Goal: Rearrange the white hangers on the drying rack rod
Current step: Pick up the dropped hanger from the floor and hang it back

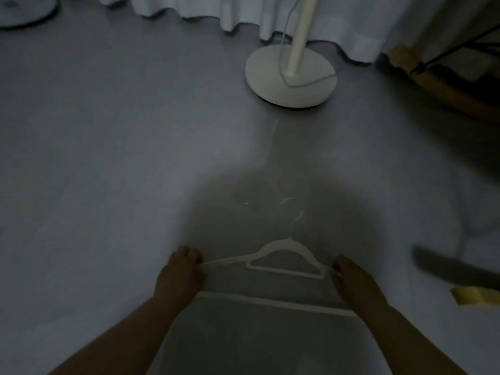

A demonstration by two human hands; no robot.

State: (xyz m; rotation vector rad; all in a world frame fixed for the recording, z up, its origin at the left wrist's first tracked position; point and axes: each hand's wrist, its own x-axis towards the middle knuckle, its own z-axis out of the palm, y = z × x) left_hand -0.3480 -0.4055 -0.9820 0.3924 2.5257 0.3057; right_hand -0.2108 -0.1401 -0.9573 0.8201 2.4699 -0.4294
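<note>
mostly grey floor point(108, 158) fills the dim frame, with a white curtain point(189, 6) along the top edge and a round white stand base point(290, 77) at upper centre-right. low in the centre a white rod point(270, 302) runs across (blurred, slightly slanted). just above it, the left hand point(178, 272) and right hand point(354, 280) each pinch one end of a white hanger point(289, 243) with curled fingers.

Grey floor point(108, 158) bears a round white base point(290, 77).
</note>
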